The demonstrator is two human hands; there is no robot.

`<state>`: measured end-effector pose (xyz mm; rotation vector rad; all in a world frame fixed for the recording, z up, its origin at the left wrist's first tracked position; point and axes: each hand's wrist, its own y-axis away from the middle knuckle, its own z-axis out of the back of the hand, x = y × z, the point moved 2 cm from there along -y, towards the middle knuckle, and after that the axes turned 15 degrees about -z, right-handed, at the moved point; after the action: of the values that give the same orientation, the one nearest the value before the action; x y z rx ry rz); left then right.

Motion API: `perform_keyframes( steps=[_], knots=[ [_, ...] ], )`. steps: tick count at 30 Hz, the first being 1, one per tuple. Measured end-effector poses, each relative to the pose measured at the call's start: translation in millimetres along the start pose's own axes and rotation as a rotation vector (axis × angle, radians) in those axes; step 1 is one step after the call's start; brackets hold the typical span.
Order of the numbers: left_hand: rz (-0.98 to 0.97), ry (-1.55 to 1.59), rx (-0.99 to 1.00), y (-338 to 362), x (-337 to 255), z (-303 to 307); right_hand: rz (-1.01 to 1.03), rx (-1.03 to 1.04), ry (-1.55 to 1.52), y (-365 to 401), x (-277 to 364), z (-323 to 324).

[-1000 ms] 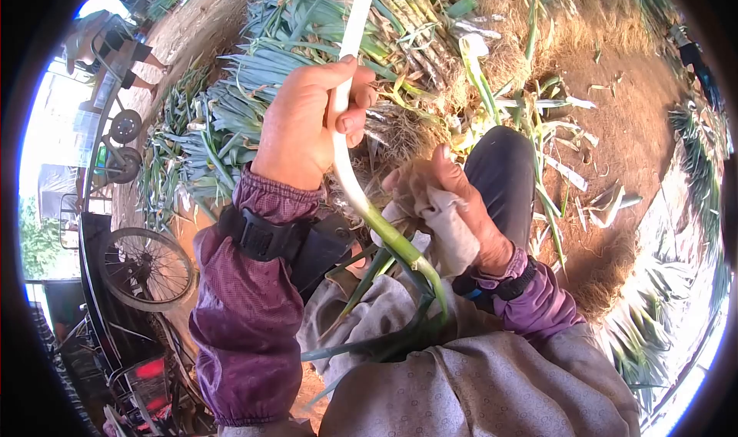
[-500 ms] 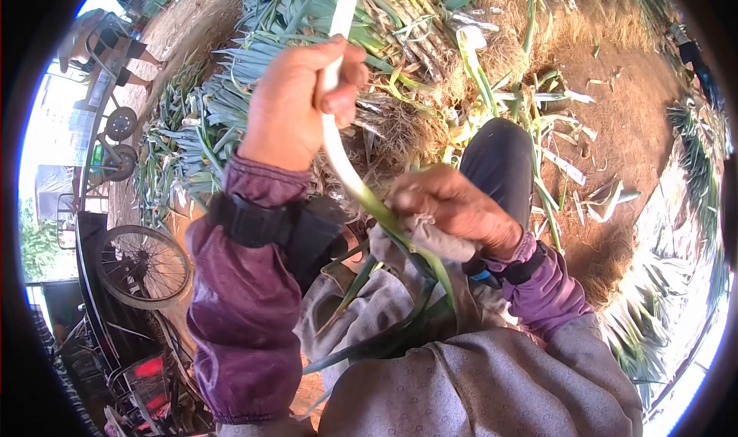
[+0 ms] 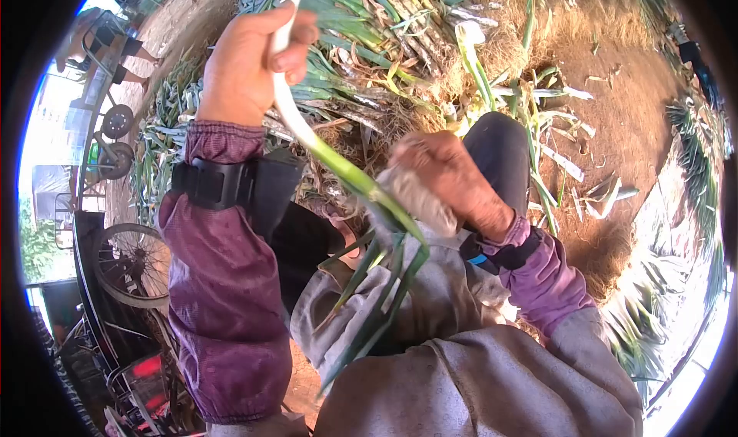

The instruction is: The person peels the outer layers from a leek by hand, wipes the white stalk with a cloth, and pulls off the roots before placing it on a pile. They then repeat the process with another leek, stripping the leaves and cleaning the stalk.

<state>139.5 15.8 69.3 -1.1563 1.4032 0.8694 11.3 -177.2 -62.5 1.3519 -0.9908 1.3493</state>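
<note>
My left hand (image 3: 244, 66) is closed around the white stalk of a long green onion (image 3: 338, 164) at the upper left. The stalk bends down to the right, turning from white to green, and its dark leaves hang over my lap. My right hand (image 3: 455, 177) is closed on a greyish cloth (image 3: 415, 199), which lies right against the green part of the stalk. Its fingertips are partly hidden and a little blurred.
Piles of green onions (image 3: 400, 14) with shaggy roots lie ahead on the dirt floor. Loose trimmed leaves (image 3: 565, 164) are scattered right of my knee (image 3: 500, 156). More onions (image 3: 638, 322) lie at the far right. A bicycle wheel (image 3: 132, 264) stands at left, with a person's legs (image 3: 134, 64) beyond.
My left hand has moved left and up with the green onion. More green stalk shows between the hands, and the leaves have shifted across my lap. My right hand stays near my knee with the cloth.
</note>
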Motion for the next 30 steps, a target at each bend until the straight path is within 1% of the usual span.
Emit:
perform_keyframes(
  steps=[1,2,3,5,6,7,8,9,10,11,13,15,16,17,18,19,20,21,22,23,24,25,26,27,28,29,30],
  knots=[
    [-0.014,-0.015,-0.006,-3.7,-5.4,1.0,-0.117,-0.029,-0.283,-1.1,-8.5,6.8],
    [0.0,-0.042,-0.059,-4.0,-9.9,1.2,-0.207,-0.081,-0.271,-7.2,-16.8,15.4],
    [0.007,-0.071,-0.053,-4.3,-11.4,4.5,-0.298,-0.132,-0.259,-14.5,-26.3,20.9],
    [-0.018,-0.138,-0.046,-10.6,-16.3,20.4,-0.239,-0.254,-0.26,-41.2,-44.7,19.0],
    [-0.026,-0.12,-0.08,-11.3,-17.9,19.9,-0.119,-0.361,-0.235,-58.0,-42.7,12.4],
    [0.009,-0.148,-0.094,-14.4,-20.6,20.8,-0.084,-0.357,-0.098,-66.8,-25.6,12.8],
    [-0.016,-0.133,-0.067,-12.8,-22.4,21.0,-0.065,-0.389,0.262,-86.1,-27.1,9.3],
    [-0.037,-0.184,-0.032,-9.2,-26.4,18.0,-0.059,-0.43,0.625,-103.3,-30.8,7.0],
    [-0.028,-0.19,-0.047,-5.3,-28.9,13.1,0.05,-0.371,0.708,-91.2,1.5,13.5],
    [-0.275,-0.439,0.157,0.8,-28.6,12.4,0.195,-0.431,0.795,-90.6,22.3,22.6],
    [-0.092,-0.318,0.056,12.4,-30.8,-0.7,0.268,-0.547,0.738,-81.4,76.9,34.1],
    [-0.004,-0.269,0.053,20.1,-20.7,-7.5,0.668,-0.788,0.992,-77.2,114.4,42.7],
    [0.055,-0.312,0.084,22.9,-15.9,-13.4,0.76,-0.762,1.098,-74.3,130.6,46.5],
    [0.081,-0.281,0.121,26.3,-9.1,-16.6,0.841,-0.733,1.212,-71.6,143.4,49.0],
    [0.023,-0.469,0.195,33.5,-13.0,-28.5,0.885,-0.778,1.26,-69.8,149.6,53.2],
    [-0.011,-0.54,0.288,37.7,-9.3,-33.0,0.913,-0.818,1.324,-68.8,150.7,58.4],
    [-0.052,-0.608,0.377,41.6,-5.1,-38.1,0.872,-0.829,1.423,-70.4,145.5,65.0],
    [0.012,-0.552,0.333,45.8,-5.6,-49.9,0.822,-0.836,1.521,-71.2,137.0,75.8],
    [0.109,-0.454,0.283,48.3,-5.1,-64.0,0.733,-0.792,1.554,-57.3,134.5,85.5],
    [0.059,-0.508,0.196,53.3,6.8,-65.3,0.65,-0.75,1.57,-41.5,131.5,91.7],
    [0.091,-0.405,0.166,58.8,14.3,-68.7,0.606,-0.752,1.526,-36.4,119.2,100.1],
    [0.075,-0.42,0.294,59.7,20.7,-69.3,0.578,-0.761,1.465,-26.3,108.5,109.0],
    [0.129,-0.452,0.431,60.2,31.0,-64.6,0.514,-0.838,1.377,-6.8,110.9,116.6],
    [0.127,-0.354,0.284,75.5,57.0,-55.8,0.516,-0.975,1.346,8.5,100.4,125.0],
    [0.158,-0.26,0.193,87.9,73.1,-58.2,0.518,-1.108,1.316,18.4,90.7,133.8],
    [0.121,-0.244,0.262,101.6,85.8,-61.9,0.526,-1.238,1.285,27.8,80.6,141.0],
    [0.184,-0.361,0.372,105.1,94.2,-53.2,0.377,-1.279,1.221,34.0,69.2,146.3]
  ],
)
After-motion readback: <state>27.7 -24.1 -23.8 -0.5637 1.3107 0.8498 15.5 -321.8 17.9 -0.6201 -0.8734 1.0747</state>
